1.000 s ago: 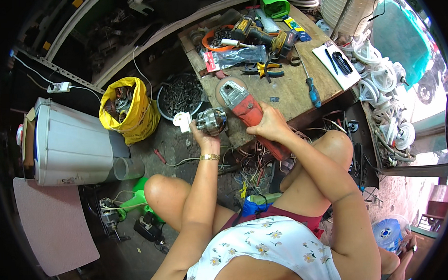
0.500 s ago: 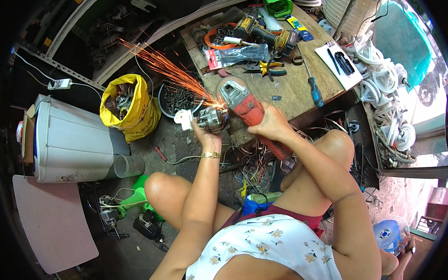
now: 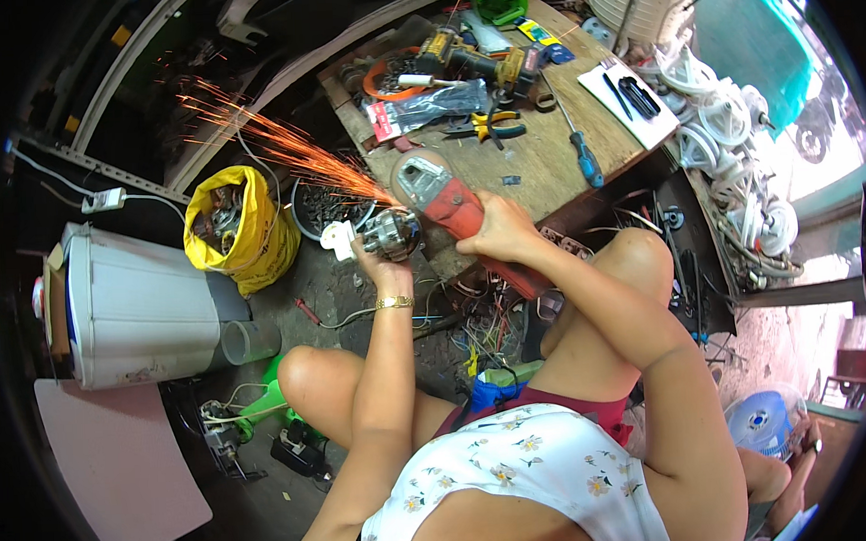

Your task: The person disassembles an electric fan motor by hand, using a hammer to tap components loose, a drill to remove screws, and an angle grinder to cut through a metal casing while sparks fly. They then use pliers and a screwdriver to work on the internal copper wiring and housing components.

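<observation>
My right hand is wrapped round the red body of an angle grinder, with the thumb lying across it. My left hand grips a small electric motor from below; a white plastic part sticks out at its left side. The grinder's disc meets the motor's upper edge, and a stream of orange sparks shoots away to the far left. The exact contact spot is hidden by glare and the grinder's head.
Combination pliers, a cordless drill and a blue screwdriver lie on the wooden table. A bowl of dark screws and a yellow bag of metal parts lie left. Loose wires cover the floor between my knees. Behind right, another person's arm shows.
The whole view has swung slightly, so the table and hands appear farther left. Both hands keep their grips, and the sparks still fly left.
</observation>
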A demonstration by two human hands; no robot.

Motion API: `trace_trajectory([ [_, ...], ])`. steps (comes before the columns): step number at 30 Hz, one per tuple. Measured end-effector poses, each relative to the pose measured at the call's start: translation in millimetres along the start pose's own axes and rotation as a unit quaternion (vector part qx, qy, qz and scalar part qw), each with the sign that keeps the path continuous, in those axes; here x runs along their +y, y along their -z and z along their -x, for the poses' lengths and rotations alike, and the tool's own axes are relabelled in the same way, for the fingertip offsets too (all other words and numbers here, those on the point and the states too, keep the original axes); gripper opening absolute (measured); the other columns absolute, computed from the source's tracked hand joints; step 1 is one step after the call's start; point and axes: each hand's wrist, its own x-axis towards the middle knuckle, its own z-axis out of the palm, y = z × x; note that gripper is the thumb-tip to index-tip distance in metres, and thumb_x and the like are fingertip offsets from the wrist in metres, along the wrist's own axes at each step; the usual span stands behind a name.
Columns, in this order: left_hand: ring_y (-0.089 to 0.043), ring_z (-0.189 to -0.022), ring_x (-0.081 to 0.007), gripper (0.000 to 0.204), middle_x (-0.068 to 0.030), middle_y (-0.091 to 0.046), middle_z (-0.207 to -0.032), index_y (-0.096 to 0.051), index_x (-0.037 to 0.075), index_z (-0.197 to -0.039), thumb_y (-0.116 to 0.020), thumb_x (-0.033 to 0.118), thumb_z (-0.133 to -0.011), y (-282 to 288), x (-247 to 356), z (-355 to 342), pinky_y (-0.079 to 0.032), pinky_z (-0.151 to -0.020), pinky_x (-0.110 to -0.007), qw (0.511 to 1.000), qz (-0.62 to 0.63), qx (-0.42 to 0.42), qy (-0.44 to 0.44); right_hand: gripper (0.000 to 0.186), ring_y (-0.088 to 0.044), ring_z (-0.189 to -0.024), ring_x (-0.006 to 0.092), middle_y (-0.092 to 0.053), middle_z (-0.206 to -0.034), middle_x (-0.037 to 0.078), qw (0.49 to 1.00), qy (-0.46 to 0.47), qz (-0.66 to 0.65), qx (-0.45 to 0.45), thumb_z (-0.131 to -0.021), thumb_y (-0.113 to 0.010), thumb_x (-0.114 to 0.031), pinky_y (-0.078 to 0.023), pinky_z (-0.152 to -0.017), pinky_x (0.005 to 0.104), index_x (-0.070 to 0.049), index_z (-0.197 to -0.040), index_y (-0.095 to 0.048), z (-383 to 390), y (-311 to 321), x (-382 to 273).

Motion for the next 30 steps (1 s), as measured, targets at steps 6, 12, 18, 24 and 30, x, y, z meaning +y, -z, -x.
trace_trajectory([
  [6, -0.067, -0.094, -0.0256, 0.045, -0.0092, -0.07, -0.102, -0.067, 0.008, -0.104, -0.046, 0.041, -0.081, -8, -3, 5, -0.055, -0.086, -0.042, 1.0, -0.027, 0.003, -0.009, 0.065, -0.067, -0.092, 0.0407, -0.068, -0.096, 0.025, 1.0, 0.007, 0.014, 0.019, -0.057, -0.08, -0.035, -0.052, -0.083, 0.0468, 0.001, -0.107, -0.06, -1, -1, 6],
  [12, -0.066, -0.095, -0.0259, 0.045, -0.0096, -0.069, -0.104, -0.066, 0.008, -0.106, -0.047, 0.041, -0.081, -8, 1, 0, -0.055, -0.086, -0.042, 1.0, -0.007, 0.018, 0.006, 0.073, -0.065, -0.094, 0.043, -0.067, -0.098, 0.029, 1.0, 0.012, 0.008, 0.011, -0.056, -0.079, -0.034, -0.051, -0.085, 0.0459, 0.006, -0.114, -0.057, 2, 2, 5],
  [18, -0.067, -0.096, -0.0268, 0.045, -0.0098, -0.069, -0.106, -0.067, 0.008, -0.107, -0.049, 0.041, -0.081, -10, 0, 2, -0.055, -0.086, -0.043, 1.0, 0.0, 0.023, 0.007, 0.073, -0.065, -0.092, 0.0427, -0.067, -0.097, 0.029, 1.0, 0.013, 0.012, 0.011, -0.056, -0.079, -0.034, -0.052, -0.084, 0.0459, 0.005, -0.114, -0.057, 1, 1, 10],
  [24, -0.067, -0.096, -0.0264, 0.043, -0.0099, -0.069, -0.104, -0.068, 0.009, -0.106, -0.05, 0.039, -0.081, -10, 6, -3, -0.055, -0.086, -0.042, 1.0, 0.002, 0.011, 0.01, 0.071, -0.066, -0.091, 0.0426, -0.068, -0.095, 0.027, 1.0, -0.004, 0.003, 0.002, -0.057, -0.079, -0.034, -0.052, -0.084, 0.0465, 0.003, -0.114, -0.058, 3, 2, 1],
  [30, -0.067, -0.095, -0.0261, 0.045, -0.0099, -0.069, -0.106, -0.065, 0.008, -0.11, -0.048, 0.039, -0.081, -16, 1, 2, -0.055, -0.086, -0.041, 1.0, -0.002, -0.01, 0.014, 0.07, -0.068, -0.092, 0.0399, -0.069, -0.096, 0.025, 1.0, -0.003, 0.021, 0.014, -0.055, -0.083, -0.034, -0.053, -0.083, 0.0465, 0.002, -0.112, -0.06, -1, 2, 7],
])
